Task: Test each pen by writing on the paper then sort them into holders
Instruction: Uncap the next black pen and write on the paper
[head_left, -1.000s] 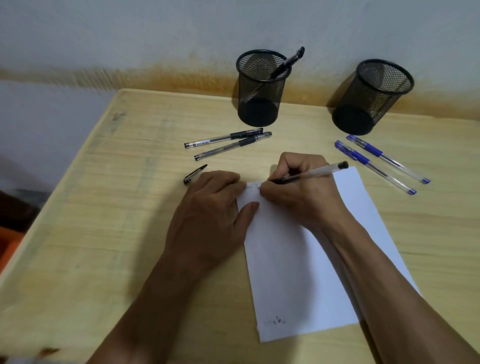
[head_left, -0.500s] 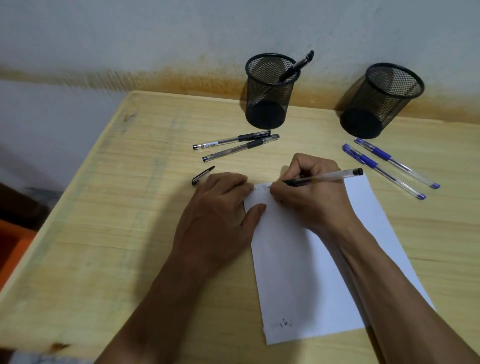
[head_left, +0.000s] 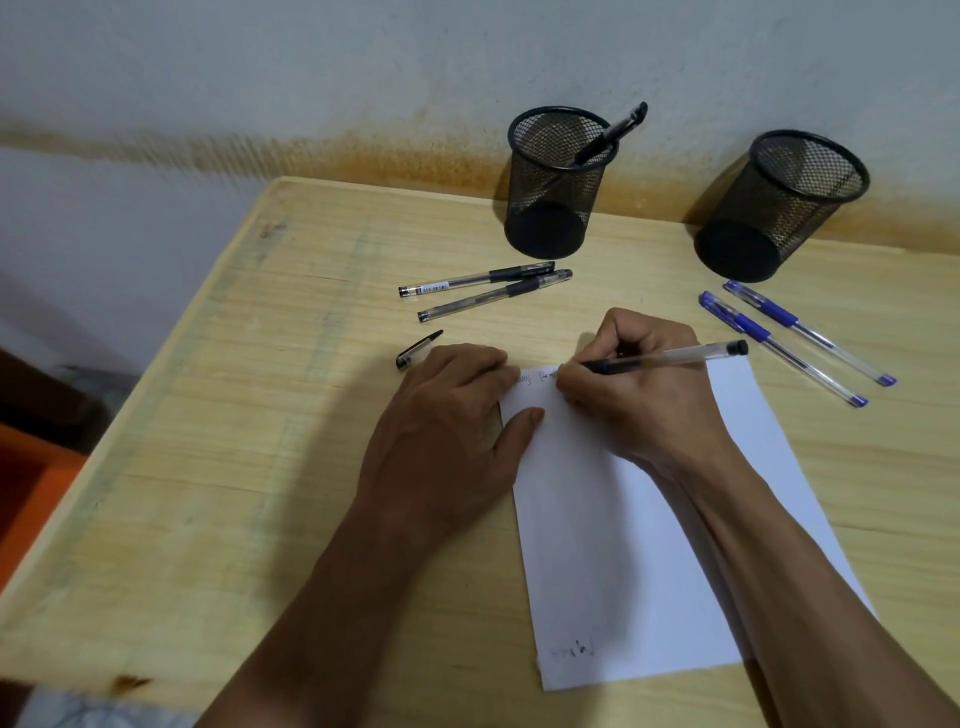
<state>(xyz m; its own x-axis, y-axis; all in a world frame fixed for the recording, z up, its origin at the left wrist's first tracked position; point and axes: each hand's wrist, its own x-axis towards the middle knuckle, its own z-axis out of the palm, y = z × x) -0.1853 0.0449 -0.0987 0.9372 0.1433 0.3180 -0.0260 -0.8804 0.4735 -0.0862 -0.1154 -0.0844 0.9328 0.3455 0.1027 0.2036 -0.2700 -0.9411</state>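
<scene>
Nearest the front edge of the tabletop (head_left: 208, 467): bottom end of the paper (head_left: 623, 545) with a small scribble on it, nothing weighing that end down, so could pivot or lift if the writing stroke drags sideways. Further in, left hand (head_left: 447, 431) resting on the sheet's upper left corner, fingers bent over at the knuckles, thumb lying on the paper, nothing gripped; only 1 corner pinned, so a hard push might crease or slide the sheet. Right hand (head_left: 639, 384) curled round the clear pen with black grip (head_left: 665, 358), tip down on the top margin next to some faint lettering; faint enough that misjudging a weak pen as a working one looks like the real risk, then into the wrong holder. Loose black cap (head_left: 418, 349) just beyond the left knuckles, touching or nearly so, can't tell which; easy to knock away toward the left edge or forget to put back on. Past that, 2 black pens (head_left: 483, 291) side by side mid-table and 2 blue pens (head_left: 795, 338) over toward the right edge, close to the right elbow's sweep, so could get rolled. At the back edge, left mesh holder (head_left: 556, 197) with 1 black pen (head_left: 610, 132) leaning out, and right mesh holder (head_left: 779, 208), no pens visible in it; both light-looking, so a careless drop might tip 1.
</scene>
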